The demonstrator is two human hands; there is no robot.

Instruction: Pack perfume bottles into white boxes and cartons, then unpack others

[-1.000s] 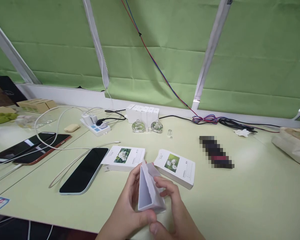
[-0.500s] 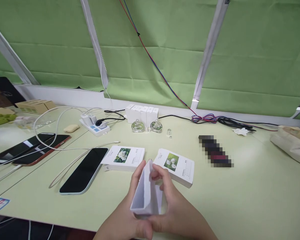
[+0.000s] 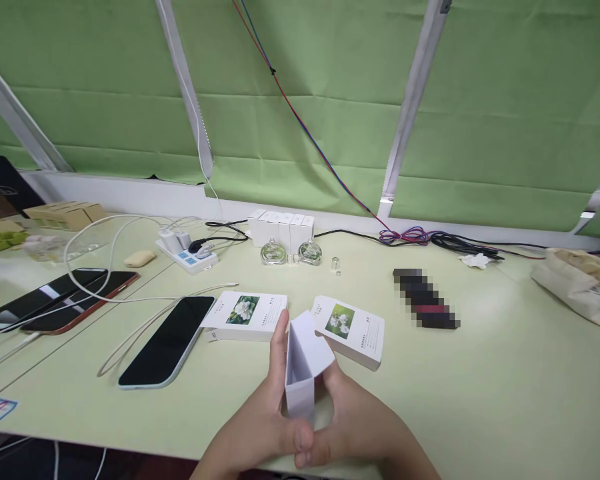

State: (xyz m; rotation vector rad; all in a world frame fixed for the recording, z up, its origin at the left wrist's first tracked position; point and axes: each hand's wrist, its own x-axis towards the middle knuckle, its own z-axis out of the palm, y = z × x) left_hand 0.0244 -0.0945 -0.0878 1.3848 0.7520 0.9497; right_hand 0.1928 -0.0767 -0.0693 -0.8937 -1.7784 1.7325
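Between my two hands stands a small white box (image 3: 300,399), its top open and a flap folded out to the right. My left hand (image 3: 257,417) is wrapped along its left side. On the other side, my right hand (image 3: 355,413) grips it with the fingers partly hidden behind the flap. Both thumbs meet at the near side. Beyond the hands lie two white boxes with flower pictures, a left box (image 3: 270,307) and a right box (image 3: 365,327). Farther back stand two round glass bottles, a left bottle (image 3: 273,253) and a right bottle (image 3: 310,253), near a clear cap (image 3: 335,264).
A row of white boxes (image 3: 285,230) stands behind the bottles. To the left are a black phone (image 3: 167,343), two more phones, white cables and a power strip (image 3: 193,259). Coiled cables (image 3: 465,245), a crumpled tissue (image 3: 475,261), a blurred dark item (image 3: 425,298) and a cloth bag (image 3: 570,287) are right.
The box has turned more upright between my hands, and its flap now folds out to the right. My right fingers have moved from its top edge down behind the flap.
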